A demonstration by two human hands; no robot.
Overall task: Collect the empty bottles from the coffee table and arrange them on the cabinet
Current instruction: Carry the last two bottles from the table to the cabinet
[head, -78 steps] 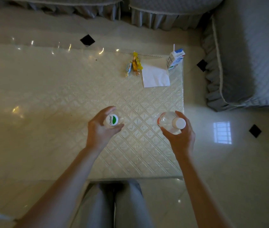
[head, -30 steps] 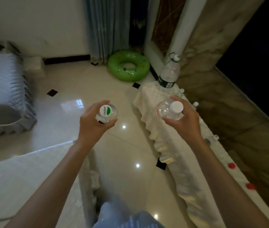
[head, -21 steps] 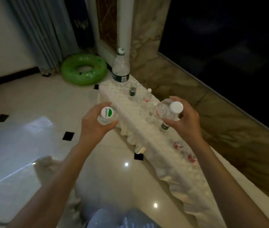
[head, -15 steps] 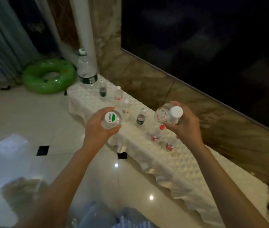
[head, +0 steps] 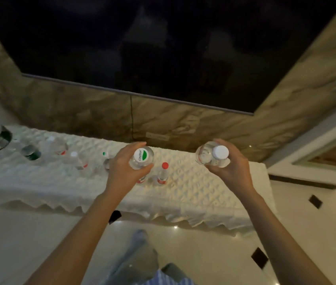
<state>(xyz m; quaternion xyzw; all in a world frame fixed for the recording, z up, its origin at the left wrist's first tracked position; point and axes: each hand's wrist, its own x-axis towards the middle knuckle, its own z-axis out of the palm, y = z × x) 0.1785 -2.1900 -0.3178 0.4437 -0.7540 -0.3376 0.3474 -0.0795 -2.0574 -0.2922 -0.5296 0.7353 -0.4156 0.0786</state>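
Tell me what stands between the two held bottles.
In the head view, a red-capped bottle stands on the cabinet, lower down between the green-capped bottle and the white-capped bottle.

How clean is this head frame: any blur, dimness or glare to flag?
Head view: dim overall; the small bottles at left are motion-smeared, while the green-capped bottle in the left hand stays legible; wide-angle bending at the edges; small glare spots on the floor.

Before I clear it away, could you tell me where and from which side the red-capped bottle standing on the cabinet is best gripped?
Grip the red-capped bottle round its slim body just under the cap, coming from its right. It stands upright, that side of the cabinet cloth is bare, and the left hand with its own bottle crowds the other side.
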